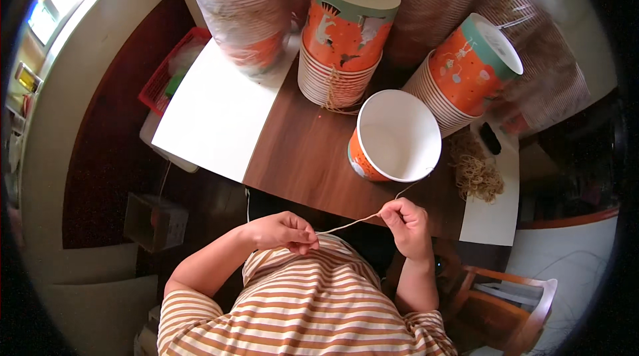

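A thin beige string stretches between my hands in front of the table's near edge. My left hand is closed on one part of it, close to my striped shirt. Fingertips of my right hand pinch the string farther right, and a thin end runs up from there toward the bucket. The orange paper bucket, white inside, stands mouth up just beyond my right hand. Behind it are two stacks of upturned paper buckets, a left stack with strings hanging on its side and a right stack.
A tangled bundle of string lies on the table's right side, beside a black object. Plastic-wrapped bucket stacks line the back. A white board covers the table's left part. A red basket is farther left; a wooden chair stands lower right.
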Motion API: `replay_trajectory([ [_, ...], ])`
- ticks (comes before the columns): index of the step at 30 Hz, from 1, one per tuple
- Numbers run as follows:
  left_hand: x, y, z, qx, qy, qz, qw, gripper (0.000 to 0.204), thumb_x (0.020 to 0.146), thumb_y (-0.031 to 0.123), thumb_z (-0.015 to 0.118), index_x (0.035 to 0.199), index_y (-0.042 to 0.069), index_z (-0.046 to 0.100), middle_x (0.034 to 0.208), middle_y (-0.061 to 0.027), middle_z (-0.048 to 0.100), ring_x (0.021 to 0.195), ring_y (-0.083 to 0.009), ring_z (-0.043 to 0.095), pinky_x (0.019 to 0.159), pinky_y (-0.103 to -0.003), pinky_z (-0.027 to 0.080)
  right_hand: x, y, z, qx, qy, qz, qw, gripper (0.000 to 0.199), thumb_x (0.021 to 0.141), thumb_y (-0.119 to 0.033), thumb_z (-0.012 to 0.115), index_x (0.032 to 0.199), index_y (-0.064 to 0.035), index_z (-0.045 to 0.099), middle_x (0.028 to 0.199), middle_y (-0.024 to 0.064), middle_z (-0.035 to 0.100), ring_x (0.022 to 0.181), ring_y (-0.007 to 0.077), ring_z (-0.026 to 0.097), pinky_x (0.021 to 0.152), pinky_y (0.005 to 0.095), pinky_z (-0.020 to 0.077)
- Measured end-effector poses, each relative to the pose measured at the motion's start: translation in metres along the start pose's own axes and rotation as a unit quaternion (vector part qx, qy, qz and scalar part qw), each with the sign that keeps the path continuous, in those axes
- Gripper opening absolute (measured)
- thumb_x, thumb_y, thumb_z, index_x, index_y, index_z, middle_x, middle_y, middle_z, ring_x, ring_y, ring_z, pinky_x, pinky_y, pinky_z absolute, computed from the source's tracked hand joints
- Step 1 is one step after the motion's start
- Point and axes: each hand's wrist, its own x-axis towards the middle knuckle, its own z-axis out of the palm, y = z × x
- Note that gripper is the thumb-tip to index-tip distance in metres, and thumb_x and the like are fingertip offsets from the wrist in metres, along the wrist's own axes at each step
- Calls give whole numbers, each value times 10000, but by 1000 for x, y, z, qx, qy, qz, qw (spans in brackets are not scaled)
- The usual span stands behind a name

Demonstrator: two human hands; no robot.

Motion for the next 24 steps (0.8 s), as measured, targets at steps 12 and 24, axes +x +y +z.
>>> replay_trajectory([
  [12,-6,27,22,137,33,104,985,183,906,101,529,925,-24,662,814,-14,643,696,-59,520,656,-220,449,0,-20,15,-55,-127,-111,984,569,763,-322,715,1192,9,540,1219,138,563,1163,284,505,1042,406,315],
  [24,-10,31,28,178,67,125,974,213,921,159,557,969,-9,678,780,-16,629,716,-68,541,647,-215,442,-3,5,56,50,-131,-54,989,107,806,22,633,907,-13,622,771,44,594,649,75,552,563,203,442],
])
